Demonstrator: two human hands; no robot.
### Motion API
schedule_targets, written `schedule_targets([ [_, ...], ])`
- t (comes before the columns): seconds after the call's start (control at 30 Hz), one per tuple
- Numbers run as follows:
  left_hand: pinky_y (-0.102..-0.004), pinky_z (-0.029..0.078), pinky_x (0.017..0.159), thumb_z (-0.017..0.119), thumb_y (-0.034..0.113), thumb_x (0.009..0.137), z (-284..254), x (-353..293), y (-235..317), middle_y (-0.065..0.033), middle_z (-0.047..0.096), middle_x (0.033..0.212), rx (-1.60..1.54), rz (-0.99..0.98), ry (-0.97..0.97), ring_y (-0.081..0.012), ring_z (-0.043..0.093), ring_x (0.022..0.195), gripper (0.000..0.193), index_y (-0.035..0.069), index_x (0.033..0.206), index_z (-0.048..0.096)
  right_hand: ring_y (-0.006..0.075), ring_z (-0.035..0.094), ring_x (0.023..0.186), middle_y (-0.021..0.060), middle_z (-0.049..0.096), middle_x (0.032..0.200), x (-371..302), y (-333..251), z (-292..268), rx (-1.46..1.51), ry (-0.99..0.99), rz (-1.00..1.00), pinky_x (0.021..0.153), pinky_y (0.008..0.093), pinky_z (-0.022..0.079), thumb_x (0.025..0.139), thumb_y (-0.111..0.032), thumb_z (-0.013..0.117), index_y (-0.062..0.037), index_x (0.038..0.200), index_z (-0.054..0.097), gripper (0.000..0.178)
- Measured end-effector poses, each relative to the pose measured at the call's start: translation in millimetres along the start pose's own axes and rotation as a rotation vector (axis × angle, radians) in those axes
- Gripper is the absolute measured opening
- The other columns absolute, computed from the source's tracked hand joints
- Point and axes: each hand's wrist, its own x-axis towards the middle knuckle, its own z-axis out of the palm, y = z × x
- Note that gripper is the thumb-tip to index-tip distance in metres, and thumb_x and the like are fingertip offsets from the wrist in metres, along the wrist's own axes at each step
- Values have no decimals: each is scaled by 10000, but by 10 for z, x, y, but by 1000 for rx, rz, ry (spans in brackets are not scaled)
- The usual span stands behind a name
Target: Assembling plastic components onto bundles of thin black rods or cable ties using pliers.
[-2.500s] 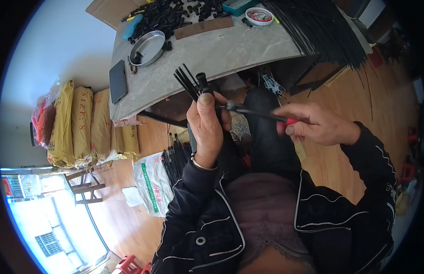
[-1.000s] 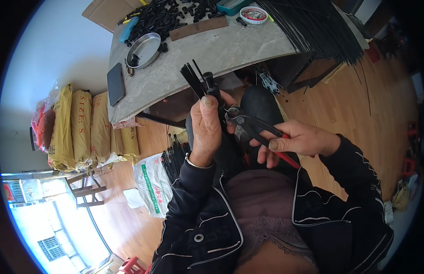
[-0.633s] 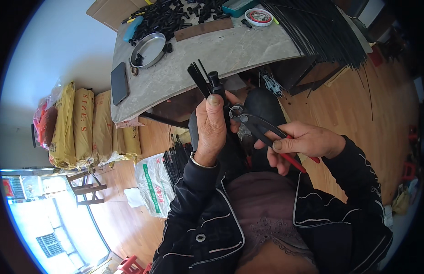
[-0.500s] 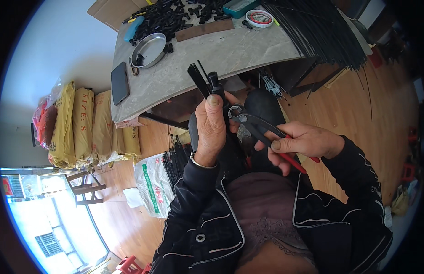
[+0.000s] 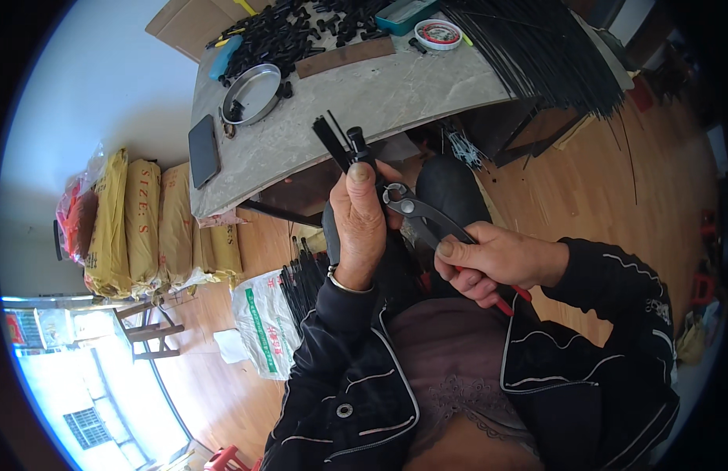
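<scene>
My left hand [image 5: 359, 216] is wrapped round a small bunch of thin black rods [image 5: 330, 141] and a black piece with a round cap [image 5: 356, 140], all pointing up past the thumb. My right hand [image 5: 501, 259] grips end-cutting pincers [image 5: 428, 222] with dark metal arms and red handle ends. Beside my left fingers, the rounded pincer jaws meet the black piece's lower part; my fingers partly hide what lies between them. Both hands are in front of the table, above my knees.
The grey table [image 5: 450, 94] carries a heap of black fittings [image 5: 289, 35], a round metal tray [image 5: 252, 94], a phone [image 5: 204, 151], a white tub [image 5: 438, 34] and long black rods [image 5: 544, 55]. Stuffed yellow sacks [image 5: 142, 212] stand left. More rods [image 5: 301, 271] lie beside a white bag [image 5: 262, 318].
My right hand has moved slightly left, and its fingers have closed further round the pincers, bringing the handles closer together. My left hand keeps its hold; the view has shifted a little.
</scene>
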Motion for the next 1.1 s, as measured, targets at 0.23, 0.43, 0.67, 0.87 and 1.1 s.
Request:
schedule_targets([
  [0.23,-213,338,405,408,567,966,-31,130,-104,-23,526,592,57,33,106,-77,459,436,587,17,845,575,220,552,575,66,533,669,369,192,-263,-736,499,-528,535,353,457,928,-247,582,-8,912,551,241],
  [0.43,-256,343,399,373,555,980,-97,233,-180,-30,419,539,-124,14,-10,-118,405,413,583,-3,877,505,387,605,855,178,617,905,411,-673,-1051,-1452,1188,-871,705,444,475,832,-118,622,-15,978,577,185],
  [0.67,-257,352,408,387,590,961,-142,356,-256,-28,409,534,-160,-37,-62,-121,407,414,618,-11,888,509,398,623,924,228,652,950,860,-1860,-2088,-1544,1373,-542,780,496,471,859,-232,593,-17,944,644,236],
  [0.87,-251,347,399,400,586,958,-251,476,-367,-29,415,534,-186,-58,-20,-118,411,417,610,-10,890,515,396,624,948,221,660,956,1005,-2097,-2254,-1570,1236,-434,826,474,476,847,-275,625,-26,964,659,277],
  [1.1,-250,344,405,399,581,961,-258,545,-394,-27,411,536,-192,-69,-5,-112,403,417,610,-12,884,516,394,626,956,249,654,958,1128,-2183,-2316,-1632,1275,-349,828,471,478,837,-284,633,24,962,647,334],
])
